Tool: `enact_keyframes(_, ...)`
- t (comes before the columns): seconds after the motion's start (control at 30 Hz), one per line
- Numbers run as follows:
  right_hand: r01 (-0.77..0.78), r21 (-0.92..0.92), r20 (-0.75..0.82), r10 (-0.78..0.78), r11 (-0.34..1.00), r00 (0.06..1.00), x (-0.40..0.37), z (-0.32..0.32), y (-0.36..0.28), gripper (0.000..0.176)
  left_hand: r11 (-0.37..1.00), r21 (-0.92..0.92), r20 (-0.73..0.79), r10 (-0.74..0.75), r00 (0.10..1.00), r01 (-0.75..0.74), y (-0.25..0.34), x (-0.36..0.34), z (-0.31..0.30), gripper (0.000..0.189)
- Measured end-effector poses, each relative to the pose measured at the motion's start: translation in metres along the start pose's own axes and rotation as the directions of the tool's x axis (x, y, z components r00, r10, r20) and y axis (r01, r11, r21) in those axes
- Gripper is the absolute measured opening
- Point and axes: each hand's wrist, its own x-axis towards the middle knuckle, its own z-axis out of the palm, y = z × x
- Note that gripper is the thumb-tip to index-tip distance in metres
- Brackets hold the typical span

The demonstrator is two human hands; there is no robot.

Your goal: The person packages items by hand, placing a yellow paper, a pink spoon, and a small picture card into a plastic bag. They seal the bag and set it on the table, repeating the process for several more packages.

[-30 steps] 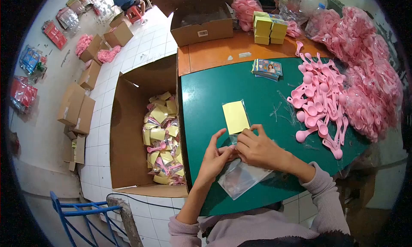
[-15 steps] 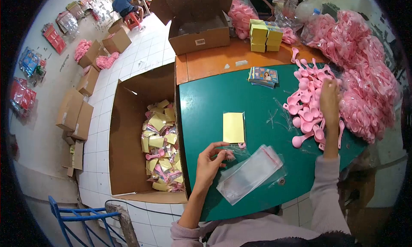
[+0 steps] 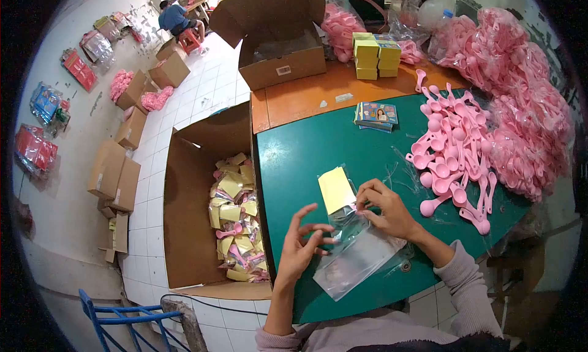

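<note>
A yellow card [image 3: 336, 191] in a clear plastic bag lies tilted on the green table. At the bag's near end my right hand [image 3: 386, 210] is closed in a pinch, with a bit of pink spoon [image 3: 359, 212] showing at its fingertips; most of that spoon is hidden. Just left of the bag's mouth my left hand [image 3: 303, 245] is open, fingers apart, over the table. Beneath both hands lies a stack of clear plastic bags [image 3: 349, 267]. Loose pink measuring spoons [image 3: 453, 150] are heaped to the right.
On the left stands a deep cardboard box [image 3: 205, 134] holding packed yellow cards and spoons. Printed cards [image 3: 376, 114] lie at the back of the table [image 3: 294, 150]. Beyond are yellow card stacks [image 3: 367, 55], an open carton [image 3: 282, 61] and bagged spoons [image 3: 527, 107]. A person [image 3: 176, 20] sits far off.
My right hand has come from the spoon heap to the bag. My left hand has let go of the bag's mouth and spread its fingers. The yellow card has tilted.
</note>
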Motion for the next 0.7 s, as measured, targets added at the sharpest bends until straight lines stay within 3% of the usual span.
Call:
enact_keyframes(0.07,-0.006,0.052,0.002,0.006,0.999,1.000,0.000,-0.001,-0.001,0.019,0.873,0.439,-0.117,0.290,0.950,-0.212,-0.003,0.002,0.002,0.038)
enact_keyframes(0.1,-0.008,0.103,0.008,0.008,0.995,1.000,-0.001,-0.001,-0.002,0.020,0.874,0.439,-0.120,0.287,0.950,-0.208,-0.004,0.003,0.004,0.038)
enact_keyframes(0.17,-0.033,0.095,0.016,0.032,0.995,0.999,-0.001,-0.001,-0.005,0.021,0.454,0.848,0.069,0.420,0.905,-0.275,-0.006,0.007,0.013,0.051)
enact_keyframes(0.2,-0.057,0.085,0.018,0.056,0.995,0.998,-0.002,0.000,-0.006,0.022,0.255,0.911,0.152,0.523,0.839,-0.324,-0.008,0.008,0.016,0.053)
enact_keyframes(0.23,-0.059,0.088,0.022,0.057,0.994,0.998,-0.003,0.001,-0.005,0.022,0.257,0.912,0.148,0.522,0.840,-0.320,-0.007,0.009,0.019,0.053)
enact_keyframes(0.3,-0.021,0.035,0.055,0.019,0.999,0.998,-0.004,0.002,-0.001,0.023,-0.004,0.904,0.337,0.626,0.704,-0.428,-0.004,0.009,0.027,0.043)
enact_keyframes(0.37,-0.005,0.034,0.061,0.003,0.999,0.998,-0.005,0.003,-0.001,0.023,0.028,0.907,0.312,0.629,0.712,-0.421,-0.010,0.010,0.029,0.032)
enact_keyframes(0.43,0.012,0.032,0.067,-0.014,0.999,0.998,-0.005,0.003,-0.001,0.023,0.004,0.859,0.368,0.689,0.624,-0.512,-0.016,0.010,0.027,0.027)
enact_keyframes(0.53,0.026,0.008,0.044,-0.027,1.000,0.999,-0.005,0.001,-0.003,0.021,0.082,0.863,0.300,0.712,0.635,-0.499,-0.018,0.006,0.029,0.019)
enact_keyframes(0.67,0.077,-0.016,0.057,-0.076,0.997,0.995,-0.005,0.001,-0.001,0.018,-0.015,0.840,0.375,0.740,0.559,-0.543,-0.022,0.005,0.025,0.030)
enact_keyframes(0.7,0.120,-0.069,0.056,-0.116,0.990,0.992,-0.005,-0.001,0.001,0.017,0.111,0.844,0.282,0.741,0.610,-0.525,-0.015,0.002,0.030,0.038)
